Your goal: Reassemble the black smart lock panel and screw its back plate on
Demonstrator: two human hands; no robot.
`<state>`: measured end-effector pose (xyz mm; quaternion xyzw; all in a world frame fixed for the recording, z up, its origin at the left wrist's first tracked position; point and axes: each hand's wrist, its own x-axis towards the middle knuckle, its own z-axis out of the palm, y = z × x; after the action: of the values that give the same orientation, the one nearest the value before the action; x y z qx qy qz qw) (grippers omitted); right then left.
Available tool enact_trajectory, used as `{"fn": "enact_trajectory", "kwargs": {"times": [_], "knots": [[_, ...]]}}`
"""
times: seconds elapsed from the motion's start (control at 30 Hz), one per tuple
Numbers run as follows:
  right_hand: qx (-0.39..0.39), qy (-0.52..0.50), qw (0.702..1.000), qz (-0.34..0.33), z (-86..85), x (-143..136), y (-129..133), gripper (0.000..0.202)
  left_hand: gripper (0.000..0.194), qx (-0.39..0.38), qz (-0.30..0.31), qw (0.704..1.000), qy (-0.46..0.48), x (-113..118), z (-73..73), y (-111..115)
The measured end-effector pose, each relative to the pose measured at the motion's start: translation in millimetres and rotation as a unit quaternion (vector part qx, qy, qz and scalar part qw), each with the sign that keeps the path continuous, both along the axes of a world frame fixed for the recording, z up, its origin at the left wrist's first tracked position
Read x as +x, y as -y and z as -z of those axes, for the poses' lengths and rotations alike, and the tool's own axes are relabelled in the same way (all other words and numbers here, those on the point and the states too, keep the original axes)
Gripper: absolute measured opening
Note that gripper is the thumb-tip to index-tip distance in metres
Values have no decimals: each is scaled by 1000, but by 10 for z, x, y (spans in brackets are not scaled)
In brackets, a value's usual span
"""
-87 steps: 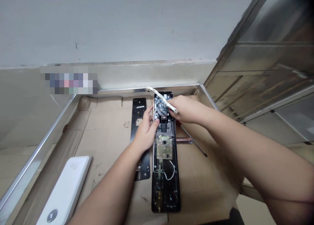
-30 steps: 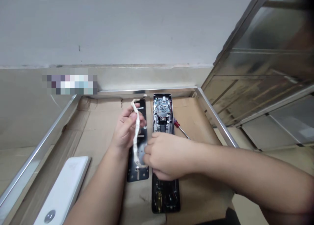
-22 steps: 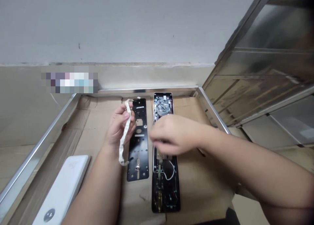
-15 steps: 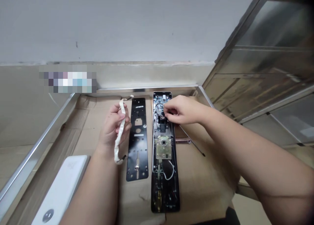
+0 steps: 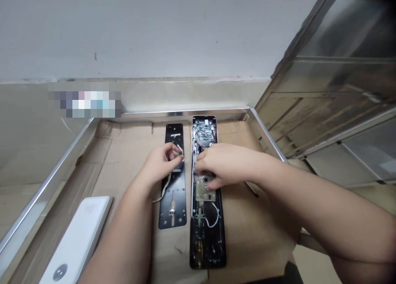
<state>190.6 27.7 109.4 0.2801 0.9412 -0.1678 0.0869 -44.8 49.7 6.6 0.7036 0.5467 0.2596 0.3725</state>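
My left hand (image 5: 163, 160) pinches a white-sleeved cable (image 5: 166, 187) near one end, above the black metal plate (image 5: 168, 211). The cable's other part trails down below my palm across the plate. Over the middle of a long black electronic door lock housing (image 5: 208, 238), my right hand (image 5: 216, 162) reaches in with fingers bent and thumb apart, nothing visible between them. Its thumb is by the brass-coloured square mechanism (image 5: 202, 191). A blue circuit board (image 5: 206, 129) with wires shows at the housing's far end. Part of the inside is hidden under my right hand.
Cardboard (image 5: 130, 152) lines the metal-edged bench (image 5: 176, 113). A white panel with a round silver button (image 5: 80, 230) lies at the front left. A thin dark rod (image 5: 252, 189) shows partly under my right forearm. A wall stands behind.
My left hand has moved right over the black plate, lowering the cable. My right hand has shifted from the circuit board end toward the housing's middle, its fingers spreading.
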Motion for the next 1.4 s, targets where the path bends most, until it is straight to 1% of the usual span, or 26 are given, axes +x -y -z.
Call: {"fn": "enact_trajectory", "kwargs": {"times": [0.07, 0.13, 0.23, 0.33, 0.43, 0.47, 0.53, 0.6, 0.7, 0.8, 0.83, 0.9, 1.0, 1.07, 1.13, 1.2, 1.23, 1.3, 1.4], "knots": [[-16, 2, 1000, -1, 10, -20, 13, 16, 18, 12, -11, 997, 70, 56, -60, 24], [-43, -5, 999, 15, 9, -12, 8, 15, 15, 19, -13, 990, 138, 106, -116, 50], [-73, -24, 996, 45, 2, 30, -25, 16, 14, 15, 5, 975, 220, 144, -176, 87], [-113, -68, 990, 58, 9, 80, -68, 15, 15, -6, 37, 960, 276, 133, -209, 115], [-172, -145, 972, 73, 32, 121, -110, 14, 17, -54, 91, 941, 322, 108, -216, 138], [-176, -176, 965, 86, 41, 130, -122, 14, 19, -74, 113, 933, 333, 103, -214, 145], [-151, -235, 952, 122, 59, 132, -138, 13, 23, -112, 148, 918, 350, 101, -203, 157], [-107, -279, 942, 153, 79, 111, -139, 14, 29, -138, 158, 907, 365, 111, -186, 166], [-47, -302, 937, 167, 110, 54, -116, 16, 36, -152, 146, 893, 397, 124, -168, 170], [-7, -283, 945, 162, 129, 18, -88, 20, 44, -160, 127, 887, 414, 95, -179, 161], [2, -271, 949, 161, 127, 19, -82, 22, 46, -164, 116, 890, 409, 71, -186, 153], [0, -236, 961, 147, 105, 38, -78, 25, 45, -176, 89, 906, 374, 6, -195, 127], [-49, -155, 983, 89, 39, 74, -74, 26, 37, -193, 43, 937, 287, -97, -174, 76], [-75, -98, 991, 59, -6, 76, -62, 26, 29, -201, 32, 952, 227, -140, -139, 50], [-84, -57, 994, 46, -37, 58, -44, 26, 25, -215, 56, 958, 181, -154, -102, 40], [-80, -27, 996, 40, -46, 28, -23, 25, 26, -225, 103, 958, 143, -146, -73, 42], [-74, -16, 996, 36, -43, 13, -14, 23, 27, -218, 124, 960, 124, -140, -63, 45], [-58, 0, 998, 33, -28, -14, 1, 19, 29, -176, 147, 970, 79, -131, -43, 49], [-52, 10, 998, 32, 0, -40, 19, 16, 25, -94, 139, 986, 10, -143, -3, 38]]}}
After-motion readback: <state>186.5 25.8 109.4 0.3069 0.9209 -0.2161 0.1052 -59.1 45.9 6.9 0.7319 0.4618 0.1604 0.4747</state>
